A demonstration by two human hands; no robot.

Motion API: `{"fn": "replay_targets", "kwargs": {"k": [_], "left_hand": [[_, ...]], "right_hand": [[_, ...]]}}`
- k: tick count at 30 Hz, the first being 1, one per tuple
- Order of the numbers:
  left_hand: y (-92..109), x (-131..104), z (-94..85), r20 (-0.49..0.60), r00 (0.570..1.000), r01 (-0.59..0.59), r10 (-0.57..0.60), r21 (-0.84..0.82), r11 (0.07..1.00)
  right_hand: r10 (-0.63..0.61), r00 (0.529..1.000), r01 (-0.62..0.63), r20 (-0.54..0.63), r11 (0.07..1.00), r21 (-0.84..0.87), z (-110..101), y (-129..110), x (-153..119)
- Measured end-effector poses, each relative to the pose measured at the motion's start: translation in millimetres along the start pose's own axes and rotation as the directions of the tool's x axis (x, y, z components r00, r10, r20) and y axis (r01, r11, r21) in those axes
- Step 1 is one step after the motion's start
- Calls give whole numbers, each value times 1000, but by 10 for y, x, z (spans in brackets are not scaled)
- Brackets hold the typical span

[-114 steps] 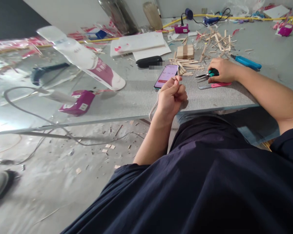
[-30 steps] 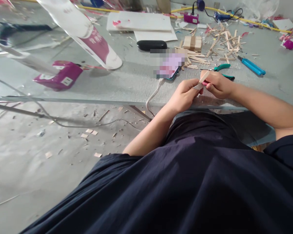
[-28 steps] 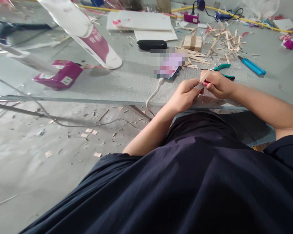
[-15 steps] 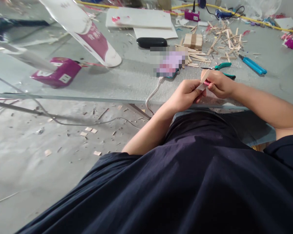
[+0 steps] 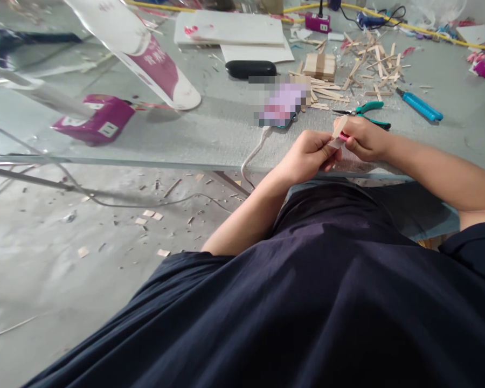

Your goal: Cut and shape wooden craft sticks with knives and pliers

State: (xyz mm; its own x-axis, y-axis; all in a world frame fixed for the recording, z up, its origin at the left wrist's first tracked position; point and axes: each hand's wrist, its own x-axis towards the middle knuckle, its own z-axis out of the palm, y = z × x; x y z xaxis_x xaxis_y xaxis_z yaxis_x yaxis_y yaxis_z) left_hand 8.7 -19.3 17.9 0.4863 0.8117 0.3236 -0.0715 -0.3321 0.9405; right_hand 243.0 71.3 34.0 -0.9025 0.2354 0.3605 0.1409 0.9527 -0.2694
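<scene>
Wooden stick (image 5: 340,127) — in left grip (image 5: 308,154)

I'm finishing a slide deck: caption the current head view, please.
Left hand holding a wooden stick, right hand gripping a pink-handled knife, teal-handled pliers lying just beyond.

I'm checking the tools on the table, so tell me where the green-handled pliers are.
In the head view, the green-handled pliers lie on the table right of centre, just beyond the right hand and left of the blue cutter.
</scene>
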Motion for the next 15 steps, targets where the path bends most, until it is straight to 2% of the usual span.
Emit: {"fn": "replay_targets", "kwargs": {"k": [3, 8, 15], "left_hand": [[-4, 13, 11, -2, 1000, 7, -7, 10, 1000], [1, 38, 7, -2, 1000, 24, -24, 47, 999], [-37, 80, 37, -34, 999, 32, -29, 93, 995]], "right_hand": [[-19, 1000, 19, 24, 1000, 15, 32, 10, -3], [-54, 999, 54, -2, 998, -16, 82, 64, -45], [-36, 999, 35, -13, 998, -60, 109, 153, -106]]}}
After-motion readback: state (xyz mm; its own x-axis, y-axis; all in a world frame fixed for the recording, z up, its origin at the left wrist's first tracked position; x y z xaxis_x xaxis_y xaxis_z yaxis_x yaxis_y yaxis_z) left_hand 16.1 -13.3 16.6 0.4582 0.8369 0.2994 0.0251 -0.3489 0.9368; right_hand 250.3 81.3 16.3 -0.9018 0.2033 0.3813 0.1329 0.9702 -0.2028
